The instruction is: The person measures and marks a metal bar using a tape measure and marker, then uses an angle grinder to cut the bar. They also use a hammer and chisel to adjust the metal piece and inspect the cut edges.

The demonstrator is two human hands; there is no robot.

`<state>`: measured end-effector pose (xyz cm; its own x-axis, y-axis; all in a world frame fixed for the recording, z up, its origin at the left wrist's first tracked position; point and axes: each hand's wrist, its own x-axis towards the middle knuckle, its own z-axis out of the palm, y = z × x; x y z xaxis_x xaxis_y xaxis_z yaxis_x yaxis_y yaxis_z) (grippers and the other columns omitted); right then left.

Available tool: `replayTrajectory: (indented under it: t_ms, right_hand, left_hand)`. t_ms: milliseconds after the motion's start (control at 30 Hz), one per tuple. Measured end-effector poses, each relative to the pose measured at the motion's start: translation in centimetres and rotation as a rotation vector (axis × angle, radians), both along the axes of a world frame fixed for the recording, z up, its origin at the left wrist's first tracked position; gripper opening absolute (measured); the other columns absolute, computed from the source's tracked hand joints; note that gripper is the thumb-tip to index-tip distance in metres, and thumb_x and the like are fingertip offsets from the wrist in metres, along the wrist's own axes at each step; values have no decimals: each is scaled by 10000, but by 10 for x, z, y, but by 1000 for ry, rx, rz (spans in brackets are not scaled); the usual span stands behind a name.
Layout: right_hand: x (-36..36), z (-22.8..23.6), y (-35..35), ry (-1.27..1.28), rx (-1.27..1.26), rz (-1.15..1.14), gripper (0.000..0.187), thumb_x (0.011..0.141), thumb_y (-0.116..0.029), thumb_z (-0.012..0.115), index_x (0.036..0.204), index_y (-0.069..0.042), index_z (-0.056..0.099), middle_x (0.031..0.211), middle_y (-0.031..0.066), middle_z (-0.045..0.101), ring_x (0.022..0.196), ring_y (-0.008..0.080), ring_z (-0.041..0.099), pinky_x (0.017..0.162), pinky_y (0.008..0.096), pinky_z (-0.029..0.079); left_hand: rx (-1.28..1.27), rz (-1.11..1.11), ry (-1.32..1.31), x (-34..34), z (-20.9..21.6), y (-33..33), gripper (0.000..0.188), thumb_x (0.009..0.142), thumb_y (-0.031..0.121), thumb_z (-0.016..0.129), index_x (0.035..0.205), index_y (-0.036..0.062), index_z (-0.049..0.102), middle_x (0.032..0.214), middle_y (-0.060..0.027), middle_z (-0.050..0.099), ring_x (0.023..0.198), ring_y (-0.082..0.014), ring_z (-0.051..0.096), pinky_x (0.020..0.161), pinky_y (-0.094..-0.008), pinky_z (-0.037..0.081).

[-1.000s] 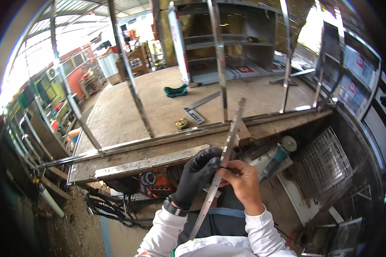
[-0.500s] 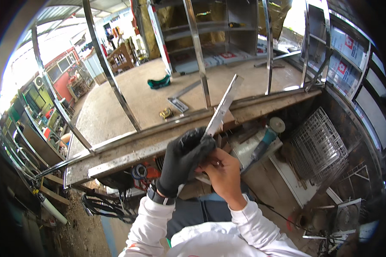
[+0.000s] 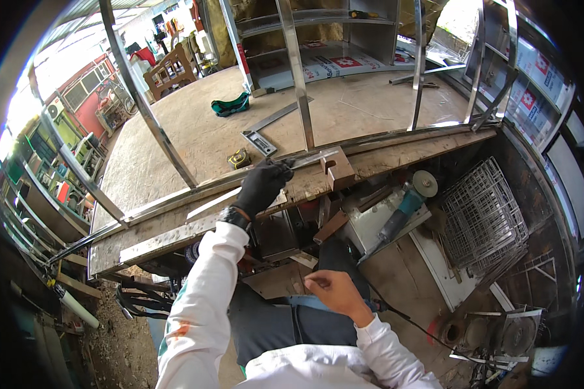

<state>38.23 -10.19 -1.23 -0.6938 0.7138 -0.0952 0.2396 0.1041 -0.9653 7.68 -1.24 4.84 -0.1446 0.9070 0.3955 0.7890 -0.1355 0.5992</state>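
Since half a second ago, left grip (image 3: 264, 187), gloved, has moved out from the body to the counter (image 3: 130, 175) edge; right grip (image 3: 339, 293), bare, has dropped back over the lap, well apart from it. Metal strip (image 3: 313, 157) now lies low along the edge, running from left grip's fingertips toward 2 o'clock, up to the slotted block (image 3: 337, 170). Glove hides the strip's near end; can't tell if it joins the pale strip (image 3: 213, 205) at left grip's 8 o'clock. Left fingers bunched at the metal, clamped or only touching: can't tell. Right fingers curled, tips hard to make out, so can't tell if together. Tape measure (image 3: 239, 158): left grip's 11 o'clock.
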Motion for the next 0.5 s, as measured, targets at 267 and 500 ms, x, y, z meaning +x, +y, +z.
replayTrajectory:
  t_ms: [267, 500]
  right_hand:
    - [43, -60, 13, -50, -216, -200, 233, 968, -164, 755, 1080, 39, 775, 905, 138, 792, 806, 166, 763, 736, 282, 583]
    - [40, -55, 41, 23, -215, -261, 195, 991, -150, 733, 1024, 38, 775, 879, 109, 774, 799, 139, 742, 729, 271, 573]
  left_hand:
    - [-42, 48, -22, 21, -78, 48, 357, 926, 374, 770, 1223, 176, 785, 1115, -139, 744, 1018, -374, 709, 848, -447, 570]
    - [250, 258, -34, -86, -60, 65, 490, 880, 411, 809, 1256, 105, 741, 1184, -155, 729, 1145, -368, 678, 1016, -510, 515]
